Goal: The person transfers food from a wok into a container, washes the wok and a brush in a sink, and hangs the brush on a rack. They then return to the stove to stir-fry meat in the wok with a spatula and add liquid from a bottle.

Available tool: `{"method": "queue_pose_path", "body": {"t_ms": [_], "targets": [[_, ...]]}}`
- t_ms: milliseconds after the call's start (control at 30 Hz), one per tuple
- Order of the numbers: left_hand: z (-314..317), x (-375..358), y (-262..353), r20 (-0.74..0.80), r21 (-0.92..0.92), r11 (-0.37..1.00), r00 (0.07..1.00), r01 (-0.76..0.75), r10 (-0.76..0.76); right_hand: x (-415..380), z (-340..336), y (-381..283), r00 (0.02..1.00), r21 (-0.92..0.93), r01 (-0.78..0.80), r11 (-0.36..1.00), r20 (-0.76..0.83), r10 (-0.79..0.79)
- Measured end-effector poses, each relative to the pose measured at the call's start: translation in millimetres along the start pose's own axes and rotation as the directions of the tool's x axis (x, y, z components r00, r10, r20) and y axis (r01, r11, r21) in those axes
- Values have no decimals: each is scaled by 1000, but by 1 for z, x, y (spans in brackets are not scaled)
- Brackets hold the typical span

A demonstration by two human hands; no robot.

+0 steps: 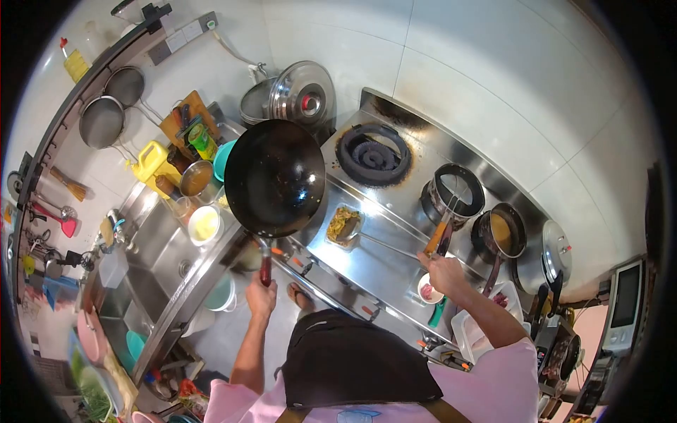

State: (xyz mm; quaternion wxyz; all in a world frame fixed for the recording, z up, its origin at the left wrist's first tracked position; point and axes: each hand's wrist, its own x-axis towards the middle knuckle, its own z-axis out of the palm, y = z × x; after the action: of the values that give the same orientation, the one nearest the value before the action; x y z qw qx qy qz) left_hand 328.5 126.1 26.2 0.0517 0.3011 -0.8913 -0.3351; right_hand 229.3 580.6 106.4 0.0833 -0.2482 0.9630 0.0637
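My left hand (261, 297) is closed round the wooden handle of a dark wok (275, 176), which is raised and tilted so that its bare inside shows. My right hand (446, 275) grips a long-handled metal ladle (388, 244). The ladle's bowl rests at a small container of yellow-brown chopped food (344, 220) on the steel counter. Just beyond my right hand, wooden-handled tools (438, 235) lean in a black pot (462, 185). A small white bowl with pinkish pieces (429, 288) stands below the same hand.
A blackened burner (374, 155) lies at the back of the steel stove. To the right stand a pan of brown liquid (502, 231) and a clear plastic box (479, 324). A sink (151, 264), a yellow jug (153, 166) and a bowl of yellow stuff (206, 224) are at the left.
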Motion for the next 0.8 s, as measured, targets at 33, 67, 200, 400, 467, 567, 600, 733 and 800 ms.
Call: {"method": "queue_pose_path", "body": {"t_ms": [33,67,200,400,467,567,600,733,800], "targets": [[0,-1,1,-1,-3,1000,1000,2,-2,3,-3,2,1000,-14,13,1000,7,-13],[-1,-2,3,-1,-4,1000,1000,3,-3,5,-6,4,1000,-26,25,999,17,-25],[-6,-3,-1,-16,-21,1000,1000,-14,14,1,-50,14,996,31,-22,999,-83,25],[-7,-1,-5,-24,-57,998,999,-29,28,6,-46,20,1000,-40,-5,999,-20,4],[-12,-3,0,14,-32,999,1000,13,-13,9,-42,12,998,-60,-12,998,64,16],[-12,-3,-3,18,-22,999,1000,25,-25,7,-50,10,999,-41,5,999,52,-3],[-13,-3,-4,19,-20,999,999,26,-26,7,-61,8,997,-48,-16,999,70,19],[-15,-5,-8,29,-4,1000,999,26,-26,3,-75,6,1000,-22,-20,1000,12,21],[-15,-5,-9,31,-4,1000,999,24,-24,5,-60,6,999,-8,8,1000,-42,-9]]}}
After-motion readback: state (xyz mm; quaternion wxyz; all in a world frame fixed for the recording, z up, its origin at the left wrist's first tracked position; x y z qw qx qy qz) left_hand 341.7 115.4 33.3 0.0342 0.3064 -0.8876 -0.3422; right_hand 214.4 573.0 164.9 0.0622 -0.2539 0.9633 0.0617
